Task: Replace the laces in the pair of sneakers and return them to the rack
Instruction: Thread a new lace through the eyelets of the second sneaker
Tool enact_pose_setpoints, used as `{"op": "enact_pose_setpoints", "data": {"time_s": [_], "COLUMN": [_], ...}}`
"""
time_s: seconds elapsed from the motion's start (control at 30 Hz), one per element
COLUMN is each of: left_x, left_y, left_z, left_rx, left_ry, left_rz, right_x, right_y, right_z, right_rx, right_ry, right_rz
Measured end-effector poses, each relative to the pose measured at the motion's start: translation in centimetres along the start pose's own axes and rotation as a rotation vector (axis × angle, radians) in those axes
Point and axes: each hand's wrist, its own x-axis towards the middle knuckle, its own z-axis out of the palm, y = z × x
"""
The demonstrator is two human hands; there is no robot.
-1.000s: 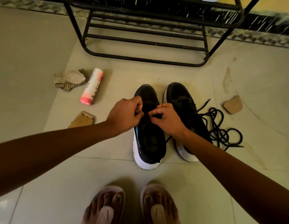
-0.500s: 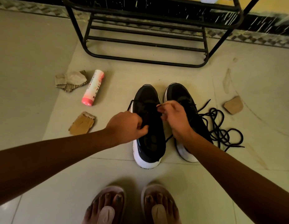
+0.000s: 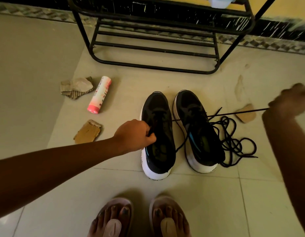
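Head view: the left hand [image 3: 134, 134] is curled, its fingers pinching the upper of the left sneaker [image 3: 157, 106] right beneath it. The right hand [image 3: 291, 101], blurred, is clenched round a black lace [image 3: 237, 113] that runs taut from it across the right sneaker [image 3: 196, 120] to the left one. A loose lace heap [image 3: 233, 141] lies below the right hand. The rack [image 3: 157, 48] stands beyond both hands.

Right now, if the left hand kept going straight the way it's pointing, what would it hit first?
The left sneaker: the left hand, pinching its lace, is right at its upper. Past that lies the right sneaker, though height is hard to judge.
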Motion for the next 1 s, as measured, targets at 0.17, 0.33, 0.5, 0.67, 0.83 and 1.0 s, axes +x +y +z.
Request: {"op": "enact_pose_setpoints", "data": {"time_s": [0.17,0.33,0.5,0.67,0.83,1.0], "left_x": [0.0,-0.1,-0.3,0.1,0.4,0.5], "left_y": [0.3,0.2,0.2,0.1,0.2,0.3], "left_z": [-0.2,-0.3,-0.2,0.0,0.1,0.2], "left_rx": [-0.01,0.023,-0.033,-0.086,-0.116,-0.128], "left_ry": [-0.05,-0.059,-0.057,-0.088,-0.131,-0.123], "left_rz": [-0.004,-0.026,-0.044,-0.055,-0.088,-0.105], "right_x": [-8.5,-16.2,-15.6,-14.9,-14.6,-14.4], "right_y": [-1.9,-2.5,-2.4,-1.3,-1.2,-3.3], "right_z": [4.5,9.3,9.7,8.6,7.9,7.6], "right_rx": [-0.452,-0.575,-0.588,-0.49,-0.548,-0.584], "right_ry": [-0.437,-1.058,-0.995,-1.027,-0.945,-1.021], "right_rz": [-0.377,-0.715,-0.689,-0.446,-0.426,-0.214]}}
